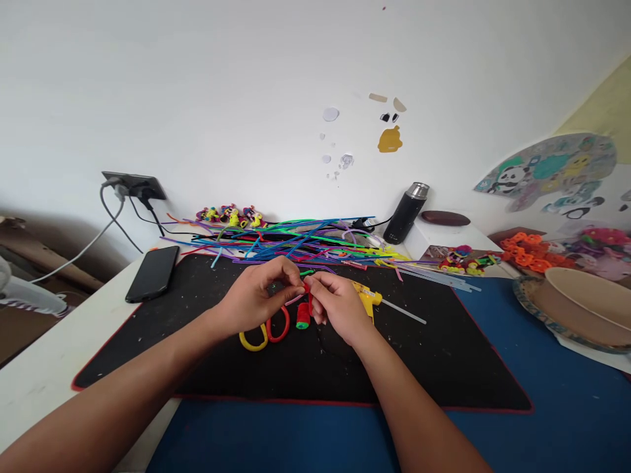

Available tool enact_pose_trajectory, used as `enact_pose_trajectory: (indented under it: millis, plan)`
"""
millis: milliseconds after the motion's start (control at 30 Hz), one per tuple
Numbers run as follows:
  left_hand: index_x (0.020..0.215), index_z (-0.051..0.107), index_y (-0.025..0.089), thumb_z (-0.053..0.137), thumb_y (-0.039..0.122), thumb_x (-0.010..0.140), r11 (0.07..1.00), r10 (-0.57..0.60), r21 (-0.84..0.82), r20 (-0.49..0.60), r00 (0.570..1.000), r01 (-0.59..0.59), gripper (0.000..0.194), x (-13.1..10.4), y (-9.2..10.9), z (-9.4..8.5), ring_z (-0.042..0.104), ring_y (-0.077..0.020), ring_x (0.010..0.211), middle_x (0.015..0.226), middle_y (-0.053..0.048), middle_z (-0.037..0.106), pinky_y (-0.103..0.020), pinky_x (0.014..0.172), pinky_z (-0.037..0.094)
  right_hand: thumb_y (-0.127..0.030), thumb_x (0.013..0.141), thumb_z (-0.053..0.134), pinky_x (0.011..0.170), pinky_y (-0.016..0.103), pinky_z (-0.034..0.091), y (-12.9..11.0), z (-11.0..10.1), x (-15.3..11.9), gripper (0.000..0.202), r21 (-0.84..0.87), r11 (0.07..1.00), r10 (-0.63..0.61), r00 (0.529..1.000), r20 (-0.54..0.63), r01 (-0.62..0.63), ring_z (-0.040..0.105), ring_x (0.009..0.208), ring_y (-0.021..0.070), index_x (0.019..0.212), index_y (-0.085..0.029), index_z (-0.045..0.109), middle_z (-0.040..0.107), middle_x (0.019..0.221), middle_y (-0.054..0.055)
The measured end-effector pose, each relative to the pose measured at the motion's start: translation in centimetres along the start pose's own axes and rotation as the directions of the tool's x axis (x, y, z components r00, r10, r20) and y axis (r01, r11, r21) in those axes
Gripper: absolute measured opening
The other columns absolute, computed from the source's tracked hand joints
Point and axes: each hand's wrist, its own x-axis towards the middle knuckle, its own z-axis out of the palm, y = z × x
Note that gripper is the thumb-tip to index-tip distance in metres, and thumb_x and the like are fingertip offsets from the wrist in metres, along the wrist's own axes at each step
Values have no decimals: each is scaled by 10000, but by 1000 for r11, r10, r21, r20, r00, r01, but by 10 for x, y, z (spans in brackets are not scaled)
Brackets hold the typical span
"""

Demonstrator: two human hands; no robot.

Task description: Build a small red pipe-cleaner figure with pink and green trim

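Observation:
Over the black mat point(221, 374), my left hand point(259, 295) pinches a small piece of red pipe cleaner point(307, 287) between thumb and forefinger. My right hand point(340, 303) grips the same piece from the other side, fingers curled, so most of it is hidden. Just below the fingertips stands a short red coil point(303, 315) with a green and blue end. Left of the coil are scissors point(287, 325) with one red and one yellow handle; my left hand covers their blades. A yellow glue gun point(367, 299) lies partly behind my right hand, with a translucent glue stick point(404, 312) sticking out.
A wide heap of coloured pipe cleaners point(296, 240) lies along the wall. Small colourful figures point(229, 215) sit behind it. A phone point(152, 274) rests at left; a black flask point(407, 213) stands at the back right. A tan bowl point(591, 302) is at far right.

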Motion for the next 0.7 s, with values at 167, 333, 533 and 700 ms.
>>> enact_pose_trajectory:
  millis: [167, 333, 533, 700]
  plan:
    - [925, 581, 211, 597, 104, 969, 979, 126, 167, -33, 991, -119, 117, 1, 1, 0, 683, -134, 793, 882, -14, 709, -245, 721, 524, -597, 908, 678, 388, 210, 307, 6, 6, 0, 425, 152, 982, 96, 991, 89, -109, 472, 386, 89, 774, -199, 612, 447, 492, -91]
    - [916, 610, 199, 599, 143, 972, 990, 19, 141, 8, 1000, -20, 80, 5, 0, -2, 671, -123, 722, 847, -3, 708, -230, 672, 513, -638, 882, 695, 394, 211, 314, 9, 8, 1, 463, 144, 978, 137, 986, 96, -150, 477, 389, 88, 777, -192, 626, 461, 494, -83]
    - [1022, 701, 190, 671, 233, 949, 995, -100, 24, -26, 995, 101, 90, 8, -6, 1, 703, -150, 778, 880, -19, 752, -237, 698, 551, -555, 909, 671, 386, 210, 315, 10, 8, 1, 389, 116, 984, 128, 989, 73, -136, 480, 383, 83, 784, -188, 645, 488, 507, -74]
    - [1010, 746, 173, 723, 312, 922, 948, -236, -212, 23, 972, 235, 166, 12, -6, -3, 703, -159, 733, 837, -29, 757, -263, 697, 579, -525, 906, 663, 381, 206, 308, 7, 7, 0, 360, 133, 979, 145, 987, 62, -152, 486, 386, 82, 798, -182, 665, 500, 515, -71]
